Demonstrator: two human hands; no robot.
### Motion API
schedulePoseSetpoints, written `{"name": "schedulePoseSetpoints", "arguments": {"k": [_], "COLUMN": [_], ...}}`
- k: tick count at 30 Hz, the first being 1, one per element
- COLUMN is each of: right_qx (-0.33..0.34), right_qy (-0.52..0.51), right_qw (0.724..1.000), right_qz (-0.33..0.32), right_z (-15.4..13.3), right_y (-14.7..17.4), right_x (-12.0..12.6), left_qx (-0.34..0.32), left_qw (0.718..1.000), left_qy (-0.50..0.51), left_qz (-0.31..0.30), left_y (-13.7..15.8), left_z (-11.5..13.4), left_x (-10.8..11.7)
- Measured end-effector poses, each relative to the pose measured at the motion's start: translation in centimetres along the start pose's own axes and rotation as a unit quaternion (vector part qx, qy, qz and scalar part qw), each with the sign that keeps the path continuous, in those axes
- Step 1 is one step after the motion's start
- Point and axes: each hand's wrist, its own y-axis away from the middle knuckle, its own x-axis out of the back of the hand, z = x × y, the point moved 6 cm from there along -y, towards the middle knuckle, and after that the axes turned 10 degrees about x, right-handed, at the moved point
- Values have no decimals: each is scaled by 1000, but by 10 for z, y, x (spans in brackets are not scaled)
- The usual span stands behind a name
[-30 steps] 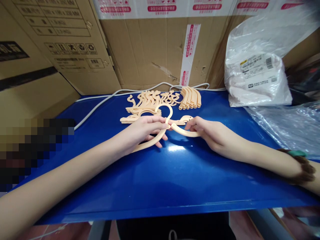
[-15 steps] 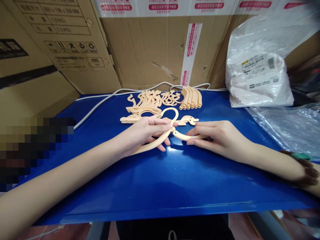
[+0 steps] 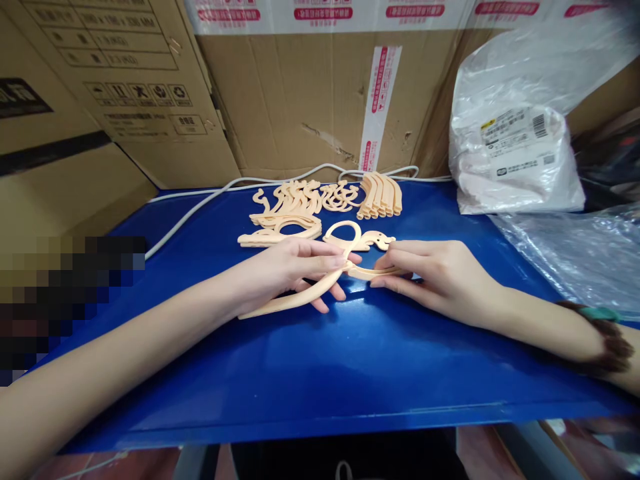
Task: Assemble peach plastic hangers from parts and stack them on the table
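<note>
Blue, glossy tabletop (image 3: 280,380) nearest, under both forearms. Brown hair tie (image 3: 613,343) around the right wrist. Left hand (image 3: 305,267) pinching a cream hanger arm (image 3: 295,300) near its inner end, thumb uppermost, lower fingers loosely spread beneath; outer end slanting past the palm to the near left. Cream hook (image 3: 357,235) rising from the same pinch, curving over to the left — presumably gripped at the joint to stop both parts swivelling.

Right hand (image 3: 425,277) pinching a second hanger arm (image 3: 367,273), thumb on the near side, inner end pointing left to the base of the hook. Held back from that end, likely to leave the meeting point in view and to allow some leverage. Meeting at the joint; whether locked together, cannot tell.

Just beyond the hands: stacked flat hanger pieces (image 3: 257,239) on the left, a curl-ended piece (image 3: 377,238) on the right. Farther back: wavy cream pieces (image 3: 300,197), loose rounded pieces (image 3: 340,198), a row of curved tubular pieces (image 3: 383,193) — grouped by shape, probably for quick picking.

Along the rear, a white cable (image 3: 193,212). To the right, clear plastic sheeting (image 3: 595,247) and a labelled white plastic bag (image 3: 520,183). Farthest, a taped cardboard box (image 3: 295,93).
</note>
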Motion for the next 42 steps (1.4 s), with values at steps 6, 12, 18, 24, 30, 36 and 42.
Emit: {"name": "schedulePoseSetpoints", "arguments": {"k": [6,12,18,24,30,36,42], "right_qx": [-12,-17,-25,-51,-70,-88,-94], "right_qy": [-48,-62,-72,-84,-88,-82,-75], "right_qw": [999,998,997,995,993,991,990], "right_qz": [-6,-19,-20,-25,-42,-64,-79], "right_z": [-1,0,1,4,4,4,3], "right_y": [1,0,-2,-2,-3,-1,-2], "right_x": [-1,-4,-6,-7,-8,-11,-13], "left_qx": [-22,-34,-44,-42,-41,-24,-13], "left_qw": [999,998,997,997,996,995,994], "left_qy": [-20,-39,-48,-54,-63,-71,-79], "left_qz": [20,28,30,38,48,65,70], "left_y": [1,3,3,1,0,-1,-2], "left_z": [3,4,5,3,2,1,0], "left_x": [0,-2,-2,0,1,0,1]}}
